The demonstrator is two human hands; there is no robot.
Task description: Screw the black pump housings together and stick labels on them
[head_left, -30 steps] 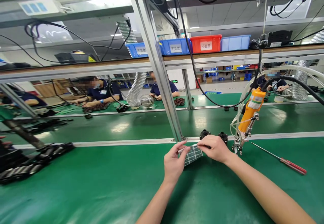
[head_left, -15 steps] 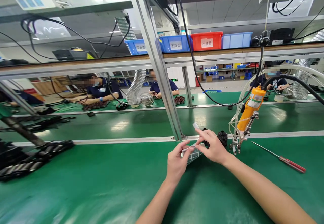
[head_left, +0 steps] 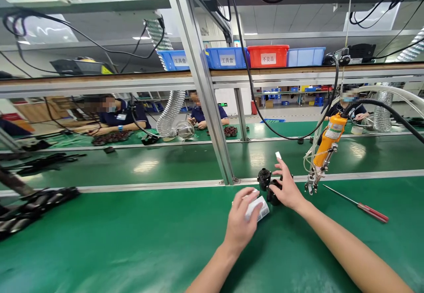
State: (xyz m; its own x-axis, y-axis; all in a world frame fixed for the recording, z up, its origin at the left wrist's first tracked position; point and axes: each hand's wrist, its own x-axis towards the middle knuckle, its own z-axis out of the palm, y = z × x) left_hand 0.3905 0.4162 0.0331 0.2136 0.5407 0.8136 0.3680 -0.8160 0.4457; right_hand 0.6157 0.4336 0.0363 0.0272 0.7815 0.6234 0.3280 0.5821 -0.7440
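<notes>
My left hand (head_left: 243, 218) is closed around a curled sheet of white labels (head_left: 261, 209) held above the green mat. A small white label (head_left: 278, 155) sticks up from the index fingertip of my right hand (head_left: 289, 189). The other fingers of that hand are spread, with the thumb over a black round part (head_left: 274, 196); whether they grip it I cannot tell. Beside it stands another black part (head_left: 264, 179), and something black is partly hidden behind my right fingers.
An orange power tool (head_left: 327, 140) hangs on a cable at right. A red-handled screwdriver (head_left: 372, 212) lies near it. Black strip-like parts (head_left: 39, 204) are piled at left. A metal post (head_left: 212, 90) rises from the bench's back rail. Co-workers sit opposite.
My hands have parted. The right, with the label on its fingertip, has moved right to the black parts. The left has turned and lowered the label sheet slightly. The view has shifted a little.
</notes>
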